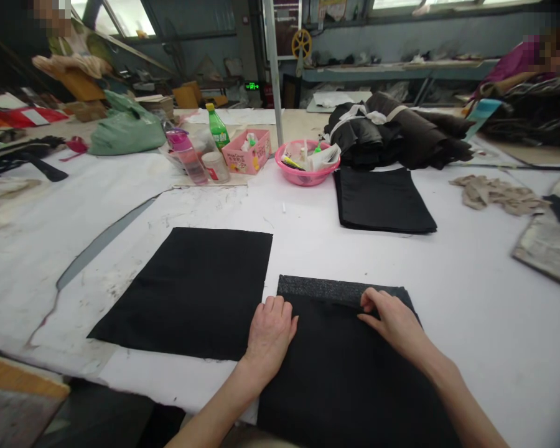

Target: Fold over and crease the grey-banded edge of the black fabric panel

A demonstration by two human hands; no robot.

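Note:
A black fabric piece [345, 373] lies in front of me over a speckled dark grey panel [326, 288], whose far strip shows beyond the fabric's edge. My right hand [392, 317] pinches that far edge near the right corner, and the edge is slightly lifted there. At the left corner, my left hand [271, 330] rests with curled fingers on the same fabric; its fingertips are partly hidden. Just left of it, another black fabric piece [191, 292] is spread flat on the white-covered table [471, 298].
Farther back sit a stack of black pieces [382, 199], a pink basket [303, 174], a pink box [247, 152], a bottle [185, 158] and dark fabric rolls [401, 124]. The table covering has a long tear [107, 239] at left. Two people are beyond the table.

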